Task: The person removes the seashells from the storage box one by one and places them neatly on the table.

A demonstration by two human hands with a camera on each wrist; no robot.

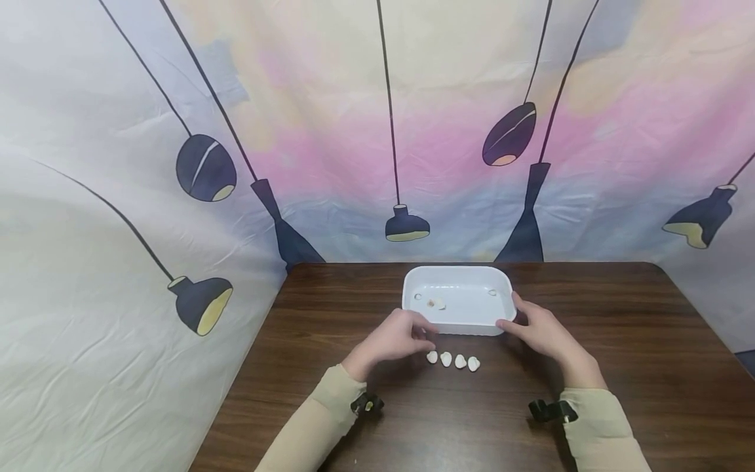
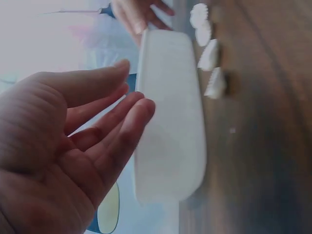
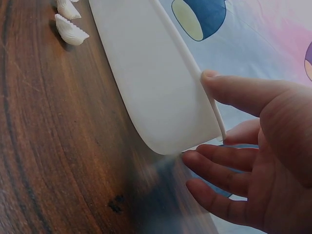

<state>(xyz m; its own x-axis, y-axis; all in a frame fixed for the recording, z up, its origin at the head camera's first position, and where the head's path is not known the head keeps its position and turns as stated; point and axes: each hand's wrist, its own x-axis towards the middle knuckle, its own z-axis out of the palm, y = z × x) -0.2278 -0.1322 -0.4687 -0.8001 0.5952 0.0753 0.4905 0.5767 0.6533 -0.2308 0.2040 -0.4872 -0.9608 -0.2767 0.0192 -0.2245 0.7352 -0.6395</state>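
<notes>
A white rectangular dish (image 1: 466, 329) is standing on the wood-grain table (image 1: 460, 426), near its far edge. The right hand (image 1: 544, 333) is gripping the right end of the dish, its thumb pressing on the rim. The left hand (image 1: 392, 337) is hovering by the front left corner, its fingers relaxed and its thumb spread apart from them. Four white seashells (image 1: 460, 361) are lying in a row just before the dish; small pieces (image 1: 440, 304), too small to identify, are lying inside it.
</notes>
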